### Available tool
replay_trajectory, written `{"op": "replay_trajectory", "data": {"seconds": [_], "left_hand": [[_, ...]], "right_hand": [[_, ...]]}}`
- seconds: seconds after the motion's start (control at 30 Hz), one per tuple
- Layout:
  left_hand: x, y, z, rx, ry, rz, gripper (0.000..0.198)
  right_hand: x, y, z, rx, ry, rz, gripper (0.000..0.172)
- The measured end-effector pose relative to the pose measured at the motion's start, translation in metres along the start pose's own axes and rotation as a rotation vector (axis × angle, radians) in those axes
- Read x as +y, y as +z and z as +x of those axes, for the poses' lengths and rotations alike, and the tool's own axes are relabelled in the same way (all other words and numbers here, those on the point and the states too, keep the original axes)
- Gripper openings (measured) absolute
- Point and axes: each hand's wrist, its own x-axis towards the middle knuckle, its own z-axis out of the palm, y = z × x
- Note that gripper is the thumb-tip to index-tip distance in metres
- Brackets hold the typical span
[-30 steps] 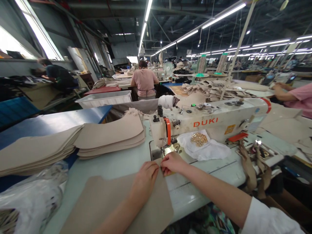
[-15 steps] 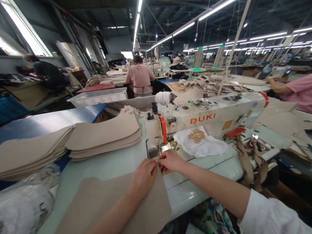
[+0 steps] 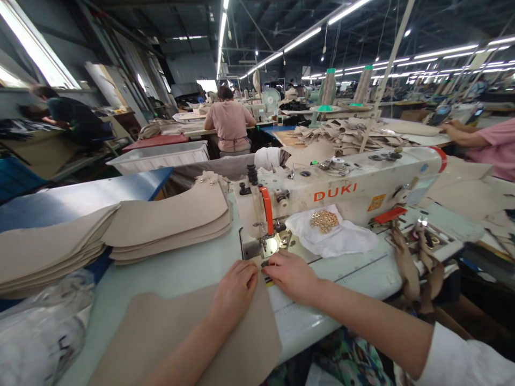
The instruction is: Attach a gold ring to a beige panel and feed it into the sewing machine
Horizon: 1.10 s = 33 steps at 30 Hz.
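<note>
A beige fabric panel (image 3: 177,327) lies flat at the front of the sewing machine table. My left hand (image 3: 236,289) has its fingers closed on the panel's upper corner, just in front of the needle area. Close beside it, my right hand (image 3: 293,276) bends over the lit needle plate (image 3: 270,245), fingertips together at the panel's edge. Whatever those fingertips pinch is hidden or too small to name. The white sewing machine (image 3: 298,193) stands just beyond both hands. Gold-coloured metal rings (image 3: 324,221) lie on a white cloth (image 3: 341,241) right of the needle.
Stacked beige panels (image 3: 169,222) lie to the left, with another stack (image 3: 48,252) beyond. A clear plastic bag (image 3: 44,332) sits at front left. Beige straps (image 3: 406,268) hang by a small parts tray (image 3: 440,241) on the right. Co-workers sit at other tables.
My right hand has shifted slightly right and flattened, its wrist lower, showing more of the needle plate. My left hand and the panel have barely moved.
</note>
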Motion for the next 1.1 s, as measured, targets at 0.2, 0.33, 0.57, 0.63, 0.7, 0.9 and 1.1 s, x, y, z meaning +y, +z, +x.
{"op": "replay_trajectory", "data": {"seconds": [0.2, 0.33, 0.57, 0.63, 0.7, 0.9, 1.1], "left_hand": [[-0.002, 0.001, 0.0, -0.003, 0.015, -0.016, 0.019], [-0.003, 0.001, 0.001, -0.018, 0.024, -0.035, 0.018], [-0.004, 0.0, 0.002, -0.029, 0.008, -0.041, 0.016], [-0.004, 0.0, 0.002, -0.026, 0.003, -0.04, 0.017], [-0.004, 0.0, 0.002, -0.028, -0.006, -0.04, 0.017], [-0.003, 0.0, 0.002, -0.01, -0.02, -0.067, 0.016], [-0.003, -0.002, 0.002, -0.044, -0.026, -0.058, 0.017]], "right_hand": [[0.001, 0.001, -0.001, 0.014, -0.044, -0.053, 0.008], [0.001, 0.001, -0.001, 0.012, -0.059, -0.058, 0.011], [0.004, -0.008, -0.008, -0.059, -0.126, -0.064, 0.013], [0.004, -0.016, -0.015, -0.084, -0.195, -0.081, 0.014], [0.003, -0.025, -0.024, -0.108, -0.27, -0.11, 0.013], [-0.008, -0.028, -0.03, -0.101, -0.361, -0.139, 0.015], [-0.015, 0.003, -0.015, 0.075, -0.17, -0.002, 0.011]]}}
